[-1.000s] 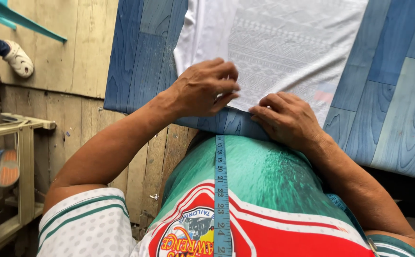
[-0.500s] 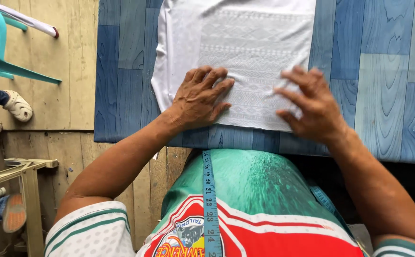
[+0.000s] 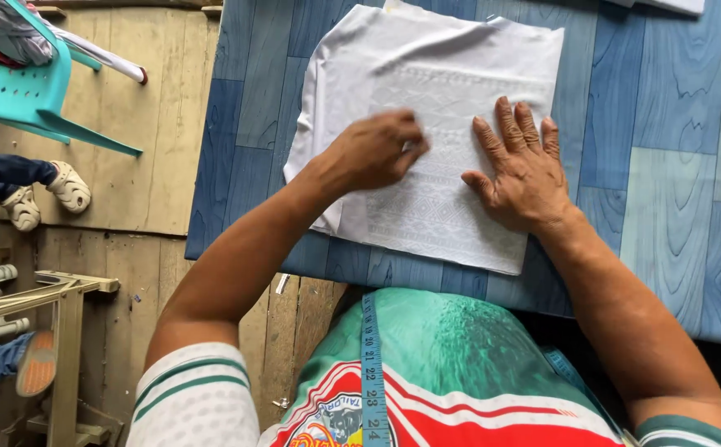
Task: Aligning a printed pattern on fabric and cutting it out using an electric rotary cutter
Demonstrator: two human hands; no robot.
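A blue measuring tape [image 3: 370, 364] hangs down the person's green and red shirt, just short of the near edge of the worktop [image 3: 675, 207], which is covered in blue wood-patterned sheet. Past that edge lies a folded white cloth [image 3: 435, 108] with a raised woven pattern. The left hand [image 3: 374, 151] rests on the cloth's middle, fingers curled and bunched against the fabric. The right hand [image 3: 523, 170] lies flat beside it, fingers spread, gripping nothing. Left of the cloth, off the worktop, a turquoise plastic chair [image 3: 21, 83] stands on wooden floorboards.
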